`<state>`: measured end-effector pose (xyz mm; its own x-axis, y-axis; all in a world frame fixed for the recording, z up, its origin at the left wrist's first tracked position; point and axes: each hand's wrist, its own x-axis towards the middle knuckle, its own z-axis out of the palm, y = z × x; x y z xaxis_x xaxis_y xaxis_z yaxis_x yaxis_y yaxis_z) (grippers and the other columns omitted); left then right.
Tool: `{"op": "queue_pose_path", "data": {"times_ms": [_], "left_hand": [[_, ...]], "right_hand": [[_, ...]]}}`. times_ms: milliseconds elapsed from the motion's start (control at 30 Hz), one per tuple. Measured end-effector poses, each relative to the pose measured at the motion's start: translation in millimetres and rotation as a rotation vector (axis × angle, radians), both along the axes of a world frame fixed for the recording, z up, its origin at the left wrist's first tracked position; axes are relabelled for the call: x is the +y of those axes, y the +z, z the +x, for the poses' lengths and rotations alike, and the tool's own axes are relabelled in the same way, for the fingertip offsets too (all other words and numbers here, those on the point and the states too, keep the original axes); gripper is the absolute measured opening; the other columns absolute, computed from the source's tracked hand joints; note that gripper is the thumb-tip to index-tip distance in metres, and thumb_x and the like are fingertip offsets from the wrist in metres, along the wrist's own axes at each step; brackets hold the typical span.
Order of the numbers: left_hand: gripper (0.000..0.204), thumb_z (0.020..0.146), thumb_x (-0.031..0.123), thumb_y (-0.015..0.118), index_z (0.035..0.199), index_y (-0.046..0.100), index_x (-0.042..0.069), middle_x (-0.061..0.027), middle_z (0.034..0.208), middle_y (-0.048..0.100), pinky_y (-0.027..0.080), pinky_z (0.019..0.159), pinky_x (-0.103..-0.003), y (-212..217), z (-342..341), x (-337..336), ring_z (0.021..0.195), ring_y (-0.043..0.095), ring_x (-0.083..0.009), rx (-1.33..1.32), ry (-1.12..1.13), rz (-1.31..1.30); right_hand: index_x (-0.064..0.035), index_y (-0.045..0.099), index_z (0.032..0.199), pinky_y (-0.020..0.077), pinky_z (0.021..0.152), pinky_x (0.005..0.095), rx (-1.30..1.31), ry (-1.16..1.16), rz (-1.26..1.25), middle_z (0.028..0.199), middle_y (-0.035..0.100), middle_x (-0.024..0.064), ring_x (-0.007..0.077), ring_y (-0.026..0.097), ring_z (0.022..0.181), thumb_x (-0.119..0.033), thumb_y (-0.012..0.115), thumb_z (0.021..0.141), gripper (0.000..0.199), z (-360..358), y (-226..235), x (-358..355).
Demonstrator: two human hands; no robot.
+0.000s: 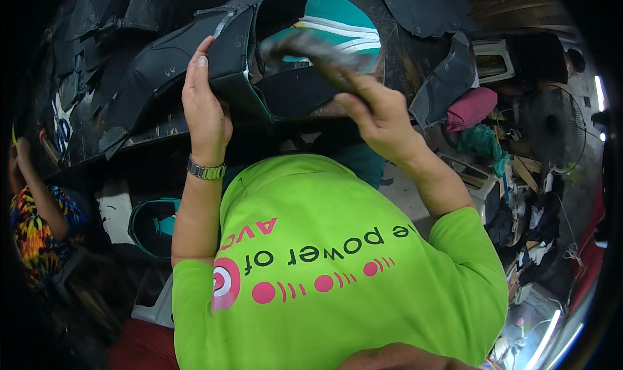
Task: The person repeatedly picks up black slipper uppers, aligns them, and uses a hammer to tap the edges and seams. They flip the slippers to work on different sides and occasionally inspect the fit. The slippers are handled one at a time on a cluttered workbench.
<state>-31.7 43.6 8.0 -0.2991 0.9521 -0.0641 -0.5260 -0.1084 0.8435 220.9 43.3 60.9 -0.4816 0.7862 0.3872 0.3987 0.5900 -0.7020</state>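
My right hand (379,114) is closed round the handle of a hammer (318,51), which is smeared by motion. The hammer lies across the opening of a black piece (237,46) with a rounded teal panel (334,12) and white stripes, apparently a sewn cover or bag part. Against the near left side of this piece rests my left hand (206,107), its fingers stretched upward and flat. A metal-band watch sits on that wrist. Whether the hammer's head touches the piece cannot be made out.
Black cut panels (152,75) cover the dark table's left side; another (448,78) lies right. Blue-handled scissors (63,133) lie at the left edge, near another person's arm (42,195). At right are a maroon bundle (472,108), green cloth (481,143) and a fan (553,127).
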Motion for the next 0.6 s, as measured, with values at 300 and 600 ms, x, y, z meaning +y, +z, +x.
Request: {"op": "queue_pose_path", "data": {"times_ms": [300, 600], "left_hand": [[0.037, 0.108, 0.016, 0.039, 0.136, 0.054, -0.002, -0.0129, 0.129, 0.061, 0.052, 0.095, -0.027, 3.8, 5.6, 7.4, 0.111, 0.063, -0.0147, -0.007, 0.026, -0.013], [0.038, 0.108, 0.018, 0.039, 0.136, 0.054, -0.003, -0.0142, 0.13, 0.061, 0.051, 0.097, -0.028, 5.8, 8.4, 12.3, 0.112, 0.063, -0.0166, -0.02, 0.019, 0.012]], "right_hand": [[-0.0159, 0.057, 0.138, 0.0548, 0.078, 0.0391, -0.223, -0.1, -0.02, 0.108, 0.069, 0.0206, 0.0391, 0.068, 0.092, -0.017, 0.068, 0.093, 0.047, 20.1, 6.0, -7.8], [-0.0127, 0.053, 0.141, 0.0547, 0.085, 0.0387, -0.359, -0.194, -0.257, 0.113, 0.07, 0.0189, 0.0368, 0.07, 0.097, -0.015, 0.067, 0.094, 0.049, 30.8, 2.1, -18.6]]}}
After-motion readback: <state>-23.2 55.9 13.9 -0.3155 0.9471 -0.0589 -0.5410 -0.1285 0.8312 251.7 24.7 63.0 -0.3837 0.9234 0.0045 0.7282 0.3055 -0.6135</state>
